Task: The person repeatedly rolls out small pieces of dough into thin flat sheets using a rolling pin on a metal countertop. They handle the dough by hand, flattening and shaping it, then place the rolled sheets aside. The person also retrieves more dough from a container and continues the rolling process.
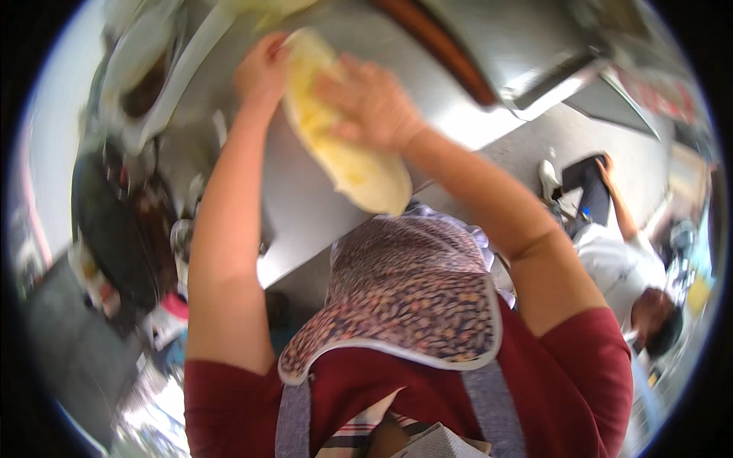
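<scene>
A long oval sheet of pale dough [366, 177] slants over the metal worktop [280, 214], its near end by the apron. Yellow smears, perhaps oil or filling, streak its upper face. At the far left end, my left hand [264, 74] is closed on the dough's edge, its fingertips partly hidden. My right hand [372, 106] lies over the right side of the dough with fingers spread and blurred. Whether its palm presses on the dough is hard to tell.
A dark reddish-brown bar [441, 51], probably wooden, crosses the worktop's far side. A pale curved container [137, 80] stands at left. A person in a white top [618, 257] sits beyond my right arm. The worktop's near edge runs along the patterned apron [401, 297].
</scene>
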A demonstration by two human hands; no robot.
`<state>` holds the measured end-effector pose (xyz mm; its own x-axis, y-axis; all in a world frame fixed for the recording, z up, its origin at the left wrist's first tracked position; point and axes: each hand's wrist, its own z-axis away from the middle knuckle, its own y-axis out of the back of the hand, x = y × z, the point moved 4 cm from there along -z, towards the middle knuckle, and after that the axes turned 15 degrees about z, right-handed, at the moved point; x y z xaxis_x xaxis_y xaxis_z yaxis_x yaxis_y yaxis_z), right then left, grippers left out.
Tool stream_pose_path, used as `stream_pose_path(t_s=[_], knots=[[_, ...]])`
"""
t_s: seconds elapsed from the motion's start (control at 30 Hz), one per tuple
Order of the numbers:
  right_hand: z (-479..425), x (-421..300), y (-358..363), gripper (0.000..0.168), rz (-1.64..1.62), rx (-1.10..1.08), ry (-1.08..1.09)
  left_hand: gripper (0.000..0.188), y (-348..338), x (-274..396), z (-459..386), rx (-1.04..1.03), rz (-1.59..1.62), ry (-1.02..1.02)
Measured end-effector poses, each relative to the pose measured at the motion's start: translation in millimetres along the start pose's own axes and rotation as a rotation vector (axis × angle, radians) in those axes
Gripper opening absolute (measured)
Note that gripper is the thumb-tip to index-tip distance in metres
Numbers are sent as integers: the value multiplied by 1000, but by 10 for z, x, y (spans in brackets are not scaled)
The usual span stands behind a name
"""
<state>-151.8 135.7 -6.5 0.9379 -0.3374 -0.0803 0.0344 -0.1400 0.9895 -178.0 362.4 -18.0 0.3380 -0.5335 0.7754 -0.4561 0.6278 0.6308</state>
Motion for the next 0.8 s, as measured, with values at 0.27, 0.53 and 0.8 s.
stream_pose_path(t_s=[0.27, 0.53, 0.8], knots=[[1305, -225, -21, 62, -85, 135, 44, 19, 39, 331, 1450, -219, 11, -224], [422, -244, 410, 54, -237, 58, -27, 42, 267, 602, 1948, 19, -32, -317], [220, -308, 48, 57, -317, 17, 111, 57, 76, 249, 1930, -171, -141, -234]])
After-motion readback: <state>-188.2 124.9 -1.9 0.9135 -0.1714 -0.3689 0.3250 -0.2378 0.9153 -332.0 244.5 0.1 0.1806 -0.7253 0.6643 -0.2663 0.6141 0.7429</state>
